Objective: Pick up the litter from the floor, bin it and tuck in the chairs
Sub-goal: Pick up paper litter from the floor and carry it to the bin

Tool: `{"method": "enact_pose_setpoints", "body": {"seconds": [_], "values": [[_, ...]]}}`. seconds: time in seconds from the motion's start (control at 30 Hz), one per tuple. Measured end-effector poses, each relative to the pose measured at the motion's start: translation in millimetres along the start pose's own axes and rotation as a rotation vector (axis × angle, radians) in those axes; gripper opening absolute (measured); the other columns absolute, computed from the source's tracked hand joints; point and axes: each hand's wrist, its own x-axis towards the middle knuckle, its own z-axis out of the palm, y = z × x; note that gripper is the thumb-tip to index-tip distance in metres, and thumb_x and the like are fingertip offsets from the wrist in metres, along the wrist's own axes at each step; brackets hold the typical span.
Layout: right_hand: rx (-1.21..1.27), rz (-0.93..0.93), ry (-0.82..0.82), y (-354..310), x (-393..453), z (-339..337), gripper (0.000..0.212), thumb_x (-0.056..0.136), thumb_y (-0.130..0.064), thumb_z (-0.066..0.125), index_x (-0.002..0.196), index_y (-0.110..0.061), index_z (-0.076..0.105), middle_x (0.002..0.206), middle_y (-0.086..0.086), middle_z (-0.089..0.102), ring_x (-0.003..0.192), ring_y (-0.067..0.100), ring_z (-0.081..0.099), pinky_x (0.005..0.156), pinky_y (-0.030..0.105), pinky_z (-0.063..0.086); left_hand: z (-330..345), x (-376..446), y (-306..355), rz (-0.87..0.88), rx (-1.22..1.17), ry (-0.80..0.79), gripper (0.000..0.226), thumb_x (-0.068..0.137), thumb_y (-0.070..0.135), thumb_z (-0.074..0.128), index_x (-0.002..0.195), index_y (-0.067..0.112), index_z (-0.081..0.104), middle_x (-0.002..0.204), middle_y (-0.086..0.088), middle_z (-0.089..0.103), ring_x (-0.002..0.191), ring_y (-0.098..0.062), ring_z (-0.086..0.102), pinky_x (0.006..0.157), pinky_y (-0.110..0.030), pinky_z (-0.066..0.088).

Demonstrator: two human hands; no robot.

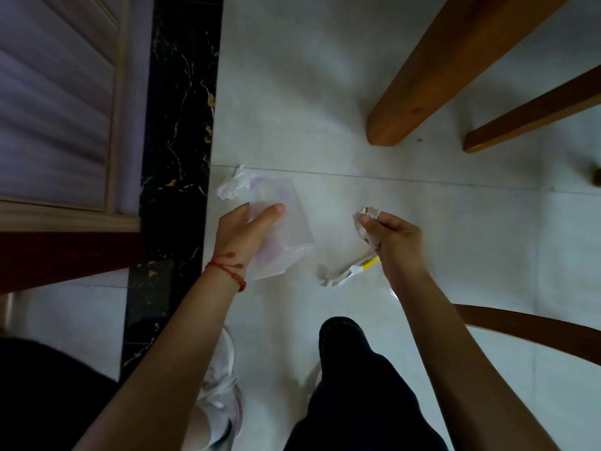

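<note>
My left hand (247, 228) grips a clear, faintly purple plastic bag (286, 236) above the pale tiled floor, thumb over its upper edge. A crumpled white tissue (232, 185) shows just beyond the bag's top left corner; whether it lies on the floor or touches the bag is unclear. My right hand (395, 242) holds crumpled white paper (366, 222) in its curled fingers, together with a white and yellow wrapper (353, 273) that sticks out below the hand toward the left.
Thick wooden table legs (432, 73) and a thinner wooden leg (533, 115) stand at the upper right. A curved wooden chair back (527, 327) is at the right. A black marble strip (175, 151) and a slatted door (55, 102) run along the left. My shoes and dark trousers fill the bottom.
</note>
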Motion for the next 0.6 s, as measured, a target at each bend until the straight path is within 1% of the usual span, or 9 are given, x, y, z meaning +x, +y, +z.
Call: {"method": "enact_pose_setpoints", "body": {"seconds": [0.03, 0.07, 0.17, 0.23, 0.3, 0.37, 0.43, 0.53, 0.6], "values": [[0.009, -0.003, 0.003, -12, -9, -1, 0.027, 0.076, -0.006, 0.072, 0.052, -0.020, 0.066, 0.047, -0.011, 0.058, 0.063, 0.011, 0.057, 0.088, 0.029, 0.049, -4, -8, 10, 0.012, 0.013, -0.002, 0.014, 0.078, 0.021, 0.067, 0.065, 0.022, 0.061, 0.069, 0.007, 0.060, 0.066, -0.009, 0.056, 0.062, -0.019, 0.047], [0.015, -0.004, 0.004, -24, -18, -1, 0.028, 0.076, -0.007, 0.072, 0.051, -0.020, 0.067, 0.050, -0.011, 0.060, 0.066, 0.013, 0.058, 0.085, 0.028, 0.049, -9, -17, 21, 0.021, 0.014, -0.001, 0.014, 0.078, 0.022, 0.067, 0.065, 0.022, 0.061, 0.069, 0.007, 0.060, 0.067, -0.010, 0.057, 0.063, -0.020, 0.047], [0.057, 0.017, 0.010, -59, -44, 2, 0.024, 0.075, -0.006, 0.072, 0.054, -0.018, 0.070, 0.056, -0.010, 0.066, 0.070, 0.013, 0.062, 0.085, 0.029, 0.049, -24, -43, 52, 0.032, 0.024, 0.012, 0.016, 0.073, 0.027, 0.071, 0.060, 0.022, 0.062, 0.067, 0.007, 0.061, 0.071, -0.017, 0.058, 0.068, -0.031, 0.047], [0.066, 0.036, 0.021, -83, -64, 5, 0.015, 0.073, -0.007, 0.074, 0.062, -0.017, 0.072, 0.058, -0.008, 0.068, 0.070, 0.013, 0.063, 0.085, 0.031, 0.049, -33, -63, 73, 0.044, 0.010, -0.004, 0.015, 0.071, 0.027, 0.072, 0.060, 0.022, 0.063, 0.066, 0.006, 0.062, 0.070, -0.017, 0.058, 0.068, -0.031, 0.047], [0.056, 0.038, 0.023, -107, -86, 8, 0.008, 0.072, -0.008, 0.075, 0.069, -0.014, 0.072, 0.060, -0.007, 0.069, 0.071, 0.014, 0.064, 0.085, 0.034, 0.050, -42, -85, 95, 0.049, -0.030, -0.018, 0.013, 0.061, 0.034, 0.072, 0.058, 0.023, 0.066, 0.063, 0.009, 0.064, 0.067, -0.014, 0.059, 0.066, -0.029, 0.048], [0.035, 0.037, 0.025, -131, -108, 12, 0.004, 0.072, -0.009, 0.075, 0.071, -0.012, 0.072, 0.060, -0.006, 0.069, 0.072, 0.016, 0.065, 0.088, 0.035, 0.050, -52, -107, 115, 0.049, -0.046, -0.030, 0.021, 0.052, 0.041, 0.071, 0.060, 0.023, 0.066, 0.067, 0.005, 0.064, 0.069, -0.015, 0.060, 0.066, -0.028, 0.048], [0.021, 0.036, 0.023, -156, -129, 14, 0.005, 0.072, -0.009, 0.075, 0.069, -0.012, 0.073, 0.058, -0.005, 0.069, 0.069, 0.014, 0.065, 0.088, 0.034, 0.051, -61, -129, 136, 0.051, -0.055, -0.047, 0.020, 0.058, 0.038, 0.072, 0.067, 0.021, 0.065, 0.074, 0.000, 0.064, 0.075, -0.018, 0.060, 0.070, -0.030, 0.048], [-0.002, 0.015, 0.035, -195, -160, 16, 0.013, 0.073, -0.009, 0.075, 0.063, -0.016, 0.072, 0.052, -0.008, 0.065, 0.058, 0.008, 0.060, 0.078, 0.029, 0.050, -73, -161, 169, 0.056, -0.072, -0.057, 0.010, 0.073, 0.026, 0.071, 0.072, 0.019, 0.064, 0.077, -0.002, 0.062, 0.079, -0.020, 0.059, 0.072, -0.031, 0.047], [-0.006, 0.002, 0.042, -221, -182, 16, 0.011, 0.074, -0.010, 0.074, 0.066, -0.016, 0.072, 0.051, -0.010, 0.064, 0.056, 0.006, 0.057, 0.073, 0.025, 0.048, -81, -182, 191, 0.048, -0.071, -0.053, 0.006, 0.078, 0.021, 0.068, 0.075, 0.018, 0.063, 0.079, -0.003, 0.062, 0.079, -0.020, 0.058, 0.070, -0.029, 0.047]]}}
